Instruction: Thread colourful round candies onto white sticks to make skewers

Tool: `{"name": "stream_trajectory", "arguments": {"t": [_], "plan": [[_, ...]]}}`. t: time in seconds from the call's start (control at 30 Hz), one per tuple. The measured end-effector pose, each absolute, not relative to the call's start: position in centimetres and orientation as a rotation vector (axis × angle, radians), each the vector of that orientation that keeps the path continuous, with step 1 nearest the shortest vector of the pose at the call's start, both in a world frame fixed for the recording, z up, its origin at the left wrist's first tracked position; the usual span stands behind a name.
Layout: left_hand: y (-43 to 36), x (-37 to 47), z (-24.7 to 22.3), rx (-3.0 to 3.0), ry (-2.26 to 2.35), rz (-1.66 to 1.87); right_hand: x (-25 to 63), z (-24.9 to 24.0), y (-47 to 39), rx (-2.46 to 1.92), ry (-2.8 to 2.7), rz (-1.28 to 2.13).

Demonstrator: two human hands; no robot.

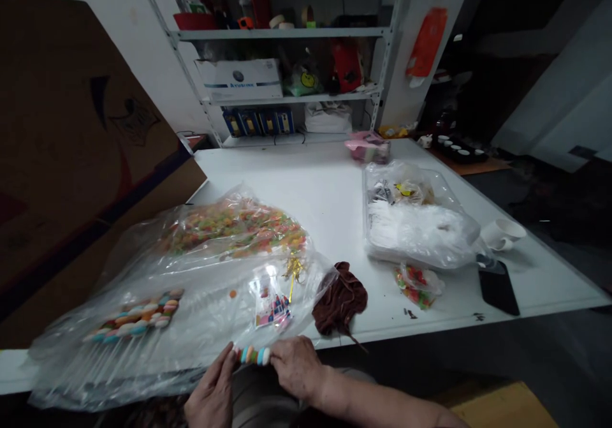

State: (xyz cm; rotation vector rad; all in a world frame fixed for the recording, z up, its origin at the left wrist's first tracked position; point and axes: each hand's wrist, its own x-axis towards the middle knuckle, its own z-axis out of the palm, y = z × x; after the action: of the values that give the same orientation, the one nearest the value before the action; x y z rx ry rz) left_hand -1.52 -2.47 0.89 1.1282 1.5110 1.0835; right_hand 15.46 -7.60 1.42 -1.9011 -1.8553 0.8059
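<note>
A short row of colourful candies (252,355) in white, blue, green and orange lies between my two hands, just off the table's front edge. My left hand (215,386) pinches its left end. At the right end, the fingers of my right hand (297,365) are closed on it. Several similar candy skewers (138,318) with pale sticks rest on the clear plastic sheet at the left. Behind them is a big clear bag of red, green and orange candies (239,227). A printed packet (271,307) and a gold tie (293,268) lie in front of that bag.
A brown cloth (340,297) lies at the white table's (315,185) front edge. Rightward are a plastic tray of bags (415,221), a small candy bag (418,286), a black phone (498,287) and a white cup (504,233). A cardboard box (86,160) stands left, shelves (287,33) behind.
</note>
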Motion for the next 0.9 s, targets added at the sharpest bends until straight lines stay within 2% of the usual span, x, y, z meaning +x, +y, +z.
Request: {"name": "stream_trajectory", "arguments": {"t": [0.1, 0.2, 0.43, 0.67, 0.9], "plan": [[-2.4, -0.8, 0.0, 0.974, 1.571, 1.187, 14.5, 0.7, -7.3, -1.931, -1.824, 0.882], [-1.4, -0.6, -0.6, 0.829, 1.637, 1.072, 13.7, -0.2, -7.0, -1.921, -1.668, 1.039], [1.0, -1.0, 0.4, 0.295, 1.337, 0.927, 13.7, -1.7, -6.0, -1.561, -0.944, 1.476], [0.8, -0.8, 1.7, 0.213, 1.291, 0.938, 13.5, -3.0, -5.2, -1.61, -0.917, 1.489], [0.4, -0.5, -0.3, 0.263, 1.329, 1.022, 13.7, -2.4, -5.3, -1.702, -1.184, 1.46]]}}
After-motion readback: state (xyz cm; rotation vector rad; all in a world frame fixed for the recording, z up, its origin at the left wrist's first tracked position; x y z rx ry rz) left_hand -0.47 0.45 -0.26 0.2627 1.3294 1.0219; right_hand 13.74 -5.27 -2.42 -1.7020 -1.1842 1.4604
